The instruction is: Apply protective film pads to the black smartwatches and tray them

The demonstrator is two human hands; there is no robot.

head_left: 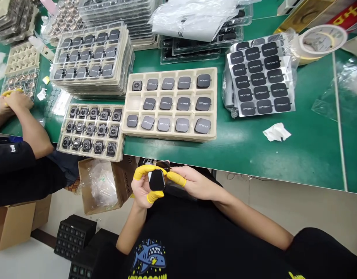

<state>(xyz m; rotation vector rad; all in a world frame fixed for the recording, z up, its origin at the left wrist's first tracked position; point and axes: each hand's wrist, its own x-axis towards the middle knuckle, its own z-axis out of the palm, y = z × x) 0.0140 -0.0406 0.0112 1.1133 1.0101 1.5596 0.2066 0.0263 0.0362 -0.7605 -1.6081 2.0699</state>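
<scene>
My left hand (140, 190), in yellow finger cots, is closed around the edges of a smartwatch body (157, 180), its black glass face showing. Just behind it, my right hand (193, 183) pinches a thin, dark rounded-square film (163, 166) between cot-covered fingertips, close to the watch's upper edge. Whether film and watch touch, I cannot tell. On the bench ahead lies a cream tray (170, 136) of watches, most wearing dark printed films; one at its back left lies with sensor side up. A second tray (91, 156) holds watches with sensor sides up.
Sticker sheets (261, 77) lie at the right, beside a tape roll (323, 40) and crumpled white paper (276, 132). Tray stacks (93, 58) rise at the back left. Another person's hands (17, 100) rest at far left. A carton (104, 186) stands below the bench.
</scene>
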